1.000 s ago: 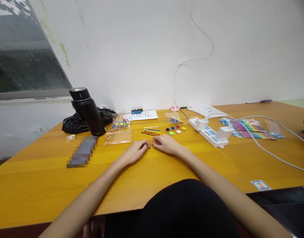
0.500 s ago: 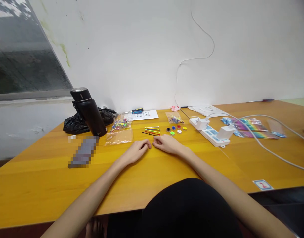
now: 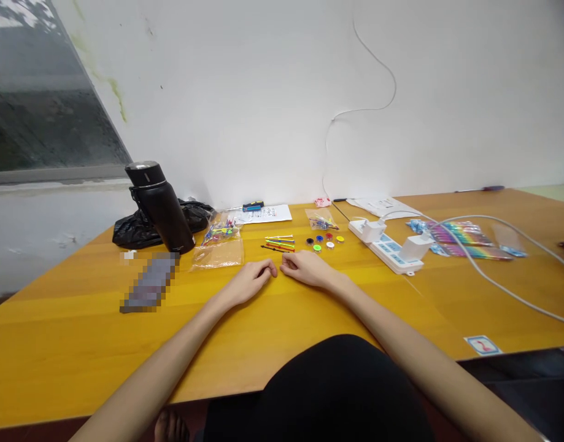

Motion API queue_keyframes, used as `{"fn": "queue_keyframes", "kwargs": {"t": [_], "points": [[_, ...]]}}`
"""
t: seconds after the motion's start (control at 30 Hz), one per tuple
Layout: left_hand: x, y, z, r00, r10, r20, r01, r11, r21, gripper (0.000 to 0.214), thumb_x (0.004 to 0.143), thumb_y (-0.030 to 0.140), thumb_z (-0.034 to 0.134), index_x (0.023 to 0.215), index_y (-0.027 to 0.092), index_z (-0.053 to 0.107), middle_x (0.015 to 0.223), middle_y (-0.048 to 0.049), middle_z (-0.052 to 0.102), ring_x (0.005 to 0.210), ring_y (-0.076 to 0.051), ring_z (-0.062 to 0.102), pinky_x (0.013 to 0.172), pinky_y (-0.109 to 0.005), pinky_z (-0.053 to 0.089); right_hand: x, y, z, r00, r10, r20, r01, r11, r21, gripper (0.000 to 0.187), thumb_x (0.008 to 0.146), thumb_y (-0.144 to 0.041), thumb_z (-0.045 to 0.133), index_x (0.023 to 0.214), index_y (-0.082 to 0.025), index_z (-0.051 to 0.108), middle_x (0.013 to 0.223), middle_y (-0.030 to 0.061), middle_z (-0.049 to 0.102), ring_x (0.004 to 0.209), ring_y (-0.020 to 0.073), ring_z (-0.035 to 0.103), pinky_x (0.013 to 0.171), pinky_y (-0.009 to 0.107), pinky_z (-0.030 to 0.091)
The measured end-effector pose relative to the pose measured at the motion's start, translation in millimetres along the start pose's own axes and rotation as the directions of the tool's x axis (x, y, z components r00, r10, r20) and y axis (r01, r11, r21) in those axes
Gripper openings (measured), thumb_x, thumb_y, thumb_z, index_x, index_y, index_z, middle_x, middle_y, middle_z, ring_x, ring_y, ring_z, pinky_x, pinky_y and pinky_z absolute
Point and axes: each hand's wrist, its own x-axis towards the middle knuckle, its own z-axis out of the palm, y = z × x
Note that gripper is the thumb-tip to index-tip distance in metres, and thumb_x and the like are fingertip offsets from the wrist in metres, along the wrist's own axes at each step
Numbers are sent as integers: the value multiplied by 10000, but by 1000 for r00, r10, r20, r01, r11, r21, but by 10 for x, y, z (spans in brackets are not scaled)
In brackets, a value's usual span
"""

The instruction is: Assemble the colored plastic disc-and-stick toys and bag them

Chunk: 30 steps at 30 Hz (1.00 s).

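Observation:
My left hand [image 3: 251, 280] and my right hand [image 3: 305, 268] rest on the yellow wooden table [image 3: 282, 307], fingertips almost touching at the middle. Both lie palm down with loosely curled fingers and nothing visible in them. Just beyond the fingertips lie several thin coloured sticks [image 3: 278, 242] and several small coloured discs [image 3: 324, 241]. A clear plastic bag [image 3: 218, 253] lies flat left of the sticks, with a bag of coloured parts [image 3: 221, 231] behind it.
A black flask [image 3: 159, 207] stands at the left before a black plastic bag [image 3: 139, 230]. A white power strip [image 3: 390, 247] with plugged chargers and a grey cable [image 3: 502, 279] lie right. Rainbow packets [image 3: 466, 239], papers [image 3: 266, 214] and a small screwdriver [image 3: 253, 206] sit near the wall.

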Motion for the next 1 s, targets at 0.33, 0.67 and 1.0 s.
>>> {"fn": "queue_keyframes", "kwargs": {"t": [0.33,0.67,1.0], "points": [[-1,-31,11,1000,-3,3,3,1000,7,243,970,249,397,964,202,635,928,-19,689,865,-185,614,825,-294,441,5,18,15,1000,-16,-10,16,1000,-16,236,969,-338,536,802,-185,602,758,46,685,645,151,550,585,253,258],[-4,-15,-6,1000,0,17,0,1000,19,251,977,271,384,967,206,627,928,-12,679,859,-182,604,819,-294,427,-14,-16,-7,1000,-5,-3,5,1000,-30,248,984,-353,519,821,-183,600,792,49,695,650,148,564,581,256,264],[-15,-3,-12,1000,1,22,-1,1000,13,242,984,270,385,965,211,620,913,-2,663,848,-176,595,815,-289,416,-14,-2,10,1000,-14,-16,14,999,-45,250,987,-353,515,813,-190,591,782,42,694,660,151,571,583,252,264]]}}
